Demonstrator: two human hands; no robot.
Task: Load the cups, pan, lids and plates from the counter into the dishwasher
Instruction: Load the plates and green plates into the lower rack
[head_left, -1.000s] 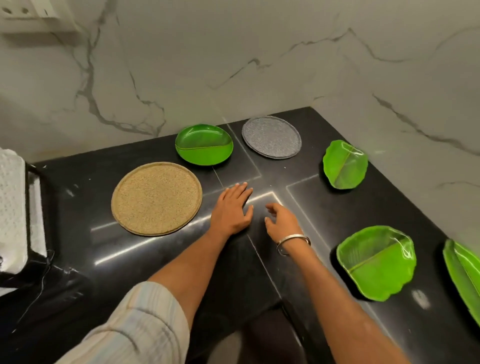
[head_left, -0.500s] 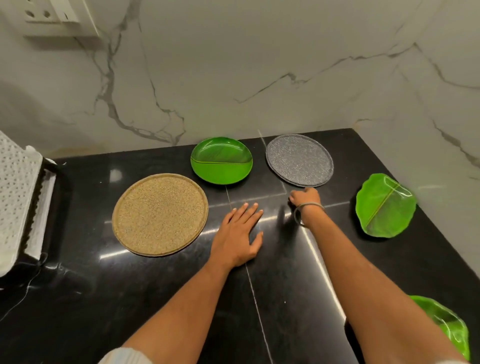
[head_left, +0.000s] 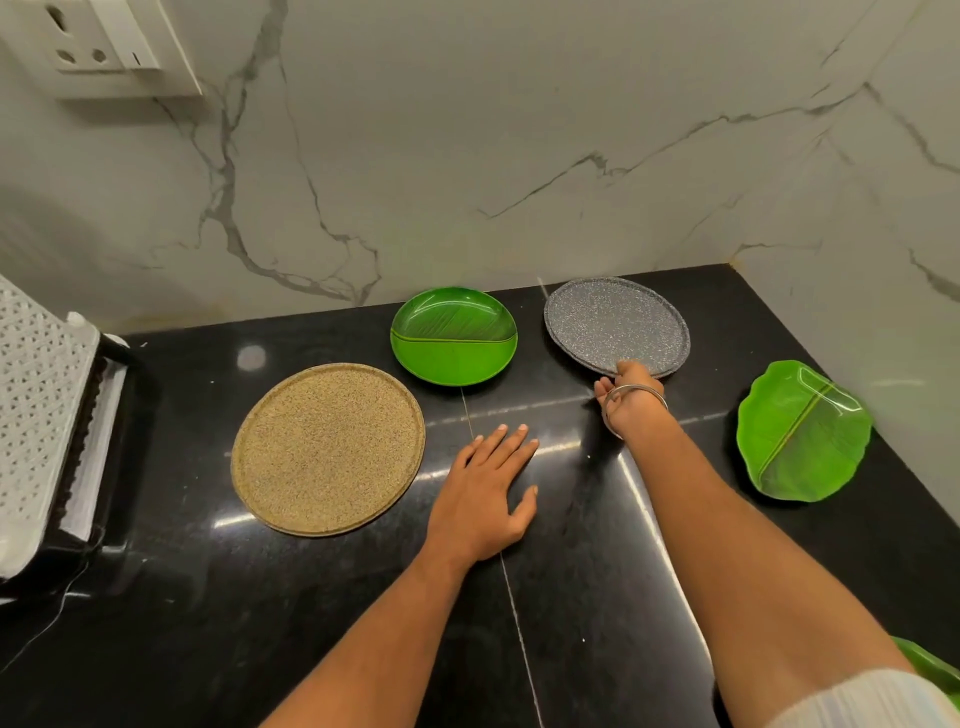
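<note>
Both hands over black counter (head_left: 311, 623), right hand (head_left: 631, 397) now reaching grey plate (head_left: 616, 325) rim, fingers' grip unclear, left hand (head_left: 485, 499) still flat, fingers open

Black polished tabletop (head_left: 311, 623), crossed by thin pale seams and set into a marble-walled corner. A tan speckled round plate (head_left: 327, 449) is seen at 9 o'clock, a green round divided plate (head_left: 453, 338) at 12 o'clock, a grey speckled round plate (head_left: 615, 325) at 1 o'clock and a green leaf-shaped plate (head_left: 802, 431) at 3 o'clock, all flat and apart. A white perforated appliance (head_left: 36, 415) stands at the left edge. The left hand (head_left: 485, 499) is laid flat beside the tan plate.
</note>
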